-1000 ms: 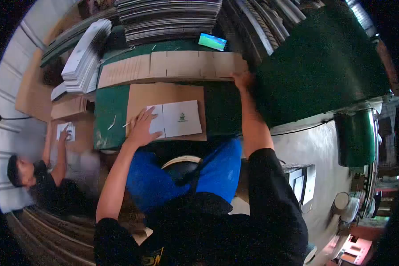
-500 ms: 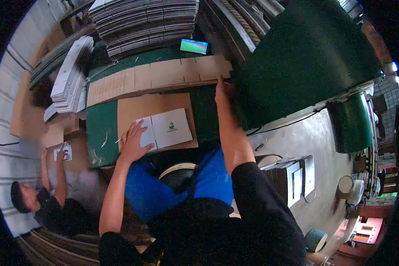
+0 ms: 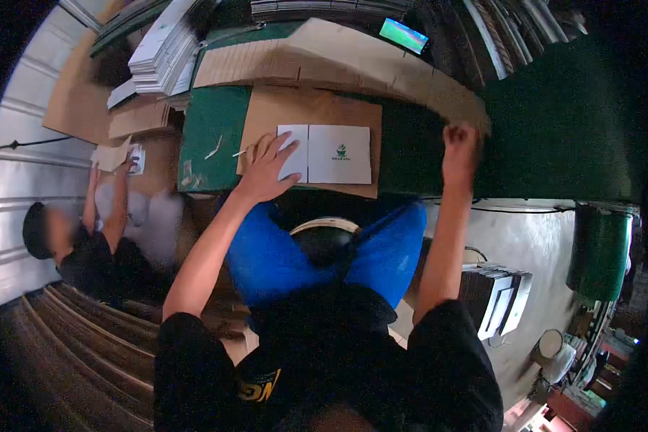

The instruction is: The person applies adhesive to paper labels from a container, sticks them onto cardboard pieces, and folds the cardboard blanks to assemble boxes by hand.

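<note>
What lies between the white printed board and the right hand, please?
In the head view: a narrow margin of the brown cardboard sheet, then bare green tabletop toward the right hand.

A workshop seen from above through a very wide, curved lens, its outer edges falling into black. On the left, a pale ribbed wall [image 3: 21, 237] reflects soft light, with a dark cable [image 3: 21, 144] strung across it. In the centre is a table with a green top [image 3: 212, 119]; to its right spreads a broad, darker green surface [image 3: 554, 129]. Below the table's front edge shows the pale curved rim of a round seat [image 3: 326, 225]. The grey floor [image 3: 525, 234] on the right is smooth, with whitish glare. Brown lengthwise bars [image 3: 79, 338] fill the lower left. The far lower-right corner glows pink and bright.
</note>
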Action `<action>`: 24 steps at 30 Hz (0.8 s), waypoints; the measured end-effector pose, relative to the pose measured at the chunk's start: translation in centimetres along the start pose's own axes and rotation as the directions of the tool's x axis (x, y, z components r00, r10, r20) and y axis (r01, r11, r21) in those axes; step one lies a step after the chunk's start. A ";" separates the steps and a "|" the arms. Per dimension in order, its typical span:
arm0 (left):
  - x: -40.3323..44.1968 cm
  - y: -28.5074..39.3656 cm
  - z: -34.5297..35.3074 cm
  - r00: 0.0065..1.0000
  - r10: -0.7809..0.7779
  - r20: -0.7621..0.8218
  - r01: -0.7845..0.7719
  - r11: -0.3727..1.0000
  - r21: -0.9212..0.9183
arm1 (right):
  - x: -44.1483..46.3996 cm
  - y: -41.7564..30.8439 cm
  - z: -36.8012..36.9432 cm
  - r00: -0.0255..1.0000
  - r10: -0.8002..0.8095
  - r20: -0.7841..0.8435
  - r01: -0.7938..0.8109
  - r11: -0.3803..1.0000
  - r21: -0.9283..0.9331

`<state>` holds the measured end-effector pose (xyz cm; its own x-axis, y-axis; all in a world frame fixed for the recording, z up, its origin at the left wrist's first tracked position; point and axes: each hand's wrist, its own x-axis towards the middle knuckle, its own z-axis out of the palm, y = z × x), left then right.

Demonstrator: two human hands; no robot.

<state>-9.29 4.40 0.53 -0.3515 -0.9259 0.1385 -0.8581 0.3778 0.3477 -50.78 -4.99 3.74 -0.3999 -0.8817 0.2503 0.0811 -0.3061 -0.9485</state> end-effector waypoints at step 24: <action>-0.3 -0.6 0.2 0.991 0.073 -0.110 -0.082 0.993 -0.084 | -9.8 2.0 14.1 0.405 0.302 0.863 0.579 0.645 -0.498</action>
<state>-8.75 4.42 0.13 -0.3699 -0.8906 0.2647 -0.7916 0.4513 0.4121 -33.88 -2.05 2.10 0.6507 -0.7591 -0.0180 -0.6337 -0.5299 -0.5636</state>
